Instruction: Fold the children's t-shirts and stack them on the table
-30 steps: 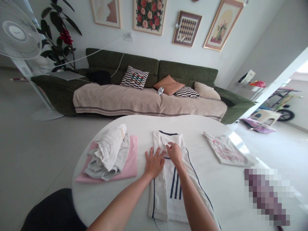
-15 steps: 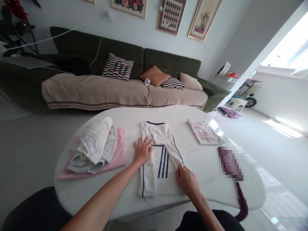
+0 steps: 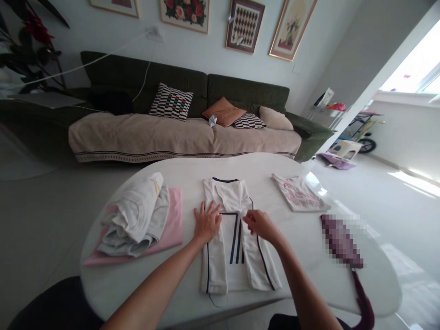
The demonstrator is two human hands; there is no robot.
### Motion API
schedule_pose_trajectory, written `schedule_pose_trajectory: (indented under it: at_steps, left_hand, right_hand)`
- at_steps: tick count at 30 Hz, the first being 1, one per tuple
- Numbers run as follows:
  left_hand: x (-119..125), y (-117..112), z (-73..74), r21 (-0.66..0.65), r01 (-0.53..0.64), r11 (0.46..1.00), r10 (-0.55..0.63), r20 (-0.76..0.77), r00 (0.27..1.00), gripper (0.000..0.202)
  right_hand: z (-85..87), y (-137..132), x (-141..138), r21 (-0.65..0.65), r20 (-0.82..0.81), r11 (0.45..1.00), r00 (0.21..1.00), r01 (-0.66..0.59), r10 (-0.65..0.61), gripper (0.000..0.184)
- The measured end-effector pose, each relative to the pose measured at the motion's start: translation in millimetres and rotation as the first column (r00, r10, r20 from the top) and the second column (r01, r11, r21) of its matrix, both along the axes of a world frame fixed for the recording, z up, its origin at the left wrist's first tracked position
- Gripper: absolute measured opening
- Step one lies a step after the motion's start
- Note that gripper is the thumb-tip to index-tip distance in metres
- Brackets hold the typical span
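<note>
A white long-sleeved shirt (image 3: 220, 270) with navy stripes and piping lies on the table, its sides and sleeves folded inward. My left hand (image 3: 207, 223) rests flat on its left fold with the fingers spread. Over the right fold, near the shoulder, is my right hand (image 3: 259, 224), its fingers curled together. Whether they pinch any fabric is hidden. The right sleeve (image 3: 259, 266) lies straight down towards the near edge. Left of the shirt, a rumpled heap of white and grey clothes (image 3: 137, 211) sits on a pink cloth (image 3: 175, 220).
A folded white garment with pink print (image 3: 299, 195) lies at the table's right rear. Nearer on the right is a blurred-out maroon item (image 3: 342, 240), with a dark handle-like part over the edge. Behind the white table (image 3: 192, 172) stands a green sofa (image 3: 247, 94) with cushions.
My right hand has left the sleeve's lower part and moved up and left to the shoulder area. The right sleeve now lies straighter. My left hand stays on the shirt. The view has shifted slightly.
</note>
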State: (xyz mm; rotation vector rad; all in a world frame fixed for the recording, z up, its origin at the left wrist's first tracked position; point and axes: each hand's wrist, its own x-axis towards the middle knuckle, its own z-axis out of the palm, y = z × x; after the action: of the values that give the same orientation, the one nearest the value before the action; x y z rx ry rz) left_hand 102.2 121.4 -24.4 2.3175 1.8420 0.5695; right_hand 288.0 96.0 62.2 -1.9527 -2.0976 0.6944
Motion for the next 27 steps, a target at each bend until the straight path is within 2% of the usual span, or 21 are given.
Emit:
schedule_pose_trajectory:
  at_steps: [3,6,10,15,19,27]
  left_hand:
    - [-1,-1,1.2,0.008,0.006,1.000,-0.006,-0.009,1.000,0.043]
    - [-2,-1,1.2,-0.006,0.008,1.000,-0.008,-0.011,1.000,0.043]
    - [-3,-1,0.8,-0.014,0.013,1.000,-0.013,0.005,1.000,0.043]
    - [-3,-1,2.0,-0.009,0.016,1.000,-0.016,0.020,1.000,0.043]
    - [-3,-1,2.3,0.001,0.023,1.000,-0.023,0.023,0.999,0.043]
    - [-2,-2,6.0,-0.016,0.006,1.000,-0.006,0.021,1.000,0.043]
  right_hand:
    - [-3.9,57,-17,0.173,0.144,0.983,0.986,0.054,-0.080,0.021]
    - [-18.4,105,-35,0.202,0.163,0.976,0.980,0.079,-0.113,0.029]
    - [-39.0,142,-48,0.201,0.188,0.975,0.974,0.091,-0.130,0.038]
    - [-48.5,164,-49,0.168,0.223,0.979,0.963,0.113,-0.149,0.029]
    - [-50.0,174,-51,0.186,0.220,0.968,0.953,0.167,-0.207,0.029]
    - [-62.5,178,-63,0.253,0.190,0.938,0.939,0.236,-0.287,0.033]
